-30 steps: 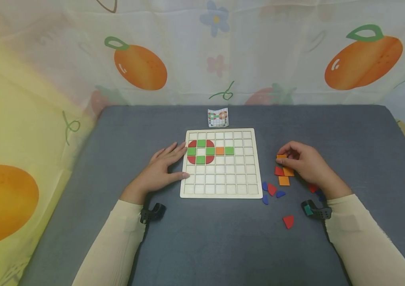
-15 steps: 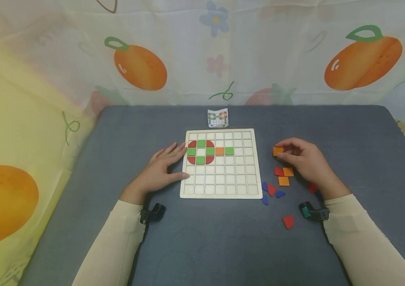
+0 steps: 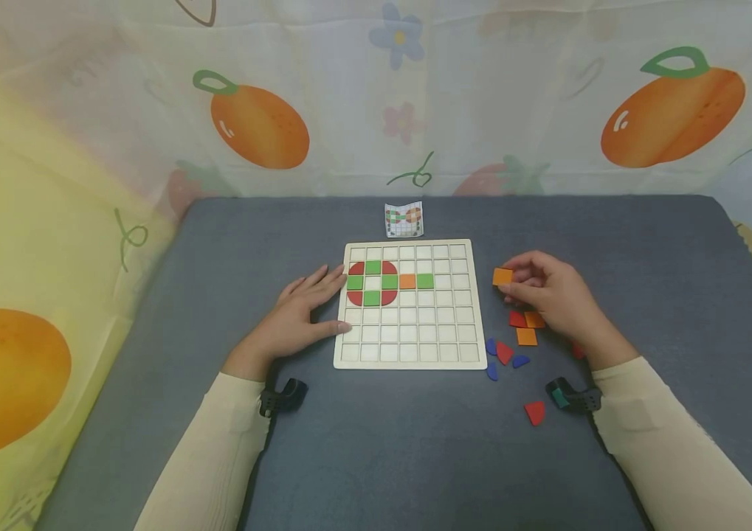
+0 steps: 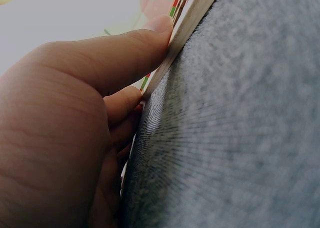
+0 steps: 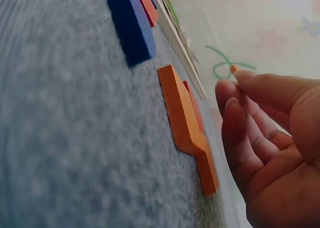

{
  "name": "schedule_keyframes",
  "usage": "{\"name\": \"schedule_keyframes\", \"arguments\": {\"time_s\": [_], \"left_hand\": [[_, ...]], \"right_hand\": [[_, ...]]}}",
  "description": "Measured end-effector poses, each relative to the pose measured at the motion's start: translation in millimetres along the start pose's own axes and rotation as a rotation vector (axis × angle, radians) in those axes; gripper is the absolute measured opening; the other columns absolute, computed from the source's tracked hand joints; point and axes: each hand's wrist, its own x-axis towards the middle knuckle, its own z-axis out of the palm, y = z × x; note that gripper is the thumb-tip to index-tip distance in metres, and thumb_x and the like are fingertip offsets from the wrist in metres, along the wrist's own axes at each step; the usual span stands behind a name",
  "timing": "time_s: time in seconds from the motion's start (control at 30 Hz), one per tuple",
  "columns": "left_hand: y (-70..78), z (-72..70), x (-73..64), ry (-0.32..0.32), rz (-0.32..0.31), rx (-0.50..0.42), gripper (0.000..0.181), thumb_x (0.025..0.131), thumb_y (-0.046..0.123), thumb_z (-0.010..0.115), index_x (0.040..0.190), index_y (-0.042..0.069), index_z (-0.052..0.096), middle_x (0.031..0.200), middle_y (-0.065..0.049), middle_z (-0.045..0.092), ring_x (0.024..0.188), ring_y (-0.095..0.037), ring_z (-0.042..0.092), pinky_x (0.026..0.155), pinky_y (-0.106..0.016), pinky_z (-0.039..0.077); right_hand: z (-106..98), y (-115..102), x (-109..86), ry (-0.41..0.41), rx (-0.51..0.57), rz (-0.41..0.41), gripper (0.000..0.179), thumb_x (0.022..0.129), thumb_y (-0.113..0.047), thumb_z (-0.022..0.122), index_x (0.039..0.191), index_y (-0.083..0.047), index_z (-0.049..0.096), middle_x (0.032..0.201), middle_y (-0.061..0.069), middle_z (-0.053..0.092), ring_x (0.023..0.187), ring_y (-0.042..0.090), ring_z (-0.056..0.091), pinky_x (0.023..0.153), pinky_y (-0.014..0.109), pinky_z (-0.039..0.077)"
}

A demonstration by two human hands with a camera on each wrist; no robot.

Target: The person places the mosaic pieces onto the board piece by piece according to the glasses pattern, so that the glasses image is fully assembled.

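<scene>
My right hand (image 3: 551, 295) pinches an orange square tile (image 3: 502, 276) between thumb and fingers, off the table and just right of the grid board (image 3: 429, 355). In the right wrist view only a corner of that tile (image 5: 234, 68) shows at the fingertips. On the board's left side sit red rounded pieces and green squares (image 3: 372, 298) in a ring around a bare cell. An orange square (image 3: 407, 281) and a green square (image 3: 425, 281) continue the row to the right. My left hand (image 3: 296, 313) rests at the board's left edge, fingers extended, thumb touching the rim.
Loose orange tiles (image 3: 527, 337), red pieces (image 3: 535, 413) and blue pieces (image 3: 521, 361) lie on the grey table (image 3: 376, 457) right of the board. A small printed pattern card (image 3: 404, 219) lies behind the board. A patterned cloth (image 3: 349, 96) hangs at the back.
My right hand has lifted the orange tile from the loose pieces and carried it left toward the board. My left hand and the board have stayed in place.
</scene>
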Motion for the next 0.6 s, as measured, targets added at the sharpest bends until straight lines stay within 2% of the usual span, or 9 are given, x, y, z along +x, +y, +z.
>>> {"name": "schedule_keyframes", "arguments": {"time_s": [0.17, 0.27, 0.4, 0.6], "left_hand": [[-0.5, -0.5, 0.1, -0.003, 0.003, -0.003, 0.094, 0.099, 0.051, 0.079, 0.173, 0.020, 0.031, 0.178, 0.010, 0.022, 0.165, -0.017, 0.006, 0.129, -0.052, 0.002], [-0.6, -0.8, -0.3, -0.006, 0.006, -0.007, 0.094, 0.099, 0.052, 0.078, 0.174, 0.021, 0.031, 0.178, 0.010, 0.022, 0.165, -0.017, 0.006, 0.129, -0.052, 0.002], [-0.6, 0.0, -0.3, -0.003, -0.001, -0.008, 0.094, 0.099, 0.052, 0.078, 0.174, 0.021, 0.031, 0.178, 0.010, 0.023, 0.165, -0.017, 0.006, 0.129, -0.052, 0.002], [-1.2, 0.8, -0.2, 0.004, 0.001, -0.011, 0.094, 0.098, 0.052, 0.079, 0.173, 0.021, 0.031, 0.177, 0.011, 0.023, 0.165, -0.017, 0.007, 0.129, -0.052, 0.002]], "right_hand": [[5, -6, 3.0, 0.006, 0.027, -0.007, 0.037, 0.104, -0.013, 0.079, 0.134, 0.002, 0.064, 0.106, 0.016, 0.072, 0.084, 0.022, 0.073, 0.072, 0.026, 0.060], [8, -8, 6.1, 0.010, -0.028, -0.001, 0.036, 0.104, -0.017, 0.080, 0.133, 0.000, 0.068, 0.107, 0.014, 0.071, 0.087, 0.024, 0.070, 0.073, 0.025, 0.056], [14, -8, 13.5, -0.001, -0.098, -0.011, 0.033, 0.104, -0.019, 0.080, 0.132, -0.003, 0.072, 0.106, 0.011, 0.072, 0.088, 0.027, 0.065, 0.073, 0.029, 0.051], [24, -10, 25.6, -0.041, -0.145, -0.027, 0.033, 0.103, -0.020, 0.081, 0.130, -0.003, 0.074, 0.103, 0.008, 0.073, 0.087, 0.025, 0.064, 0.078, 0.038, 0.051]]}}
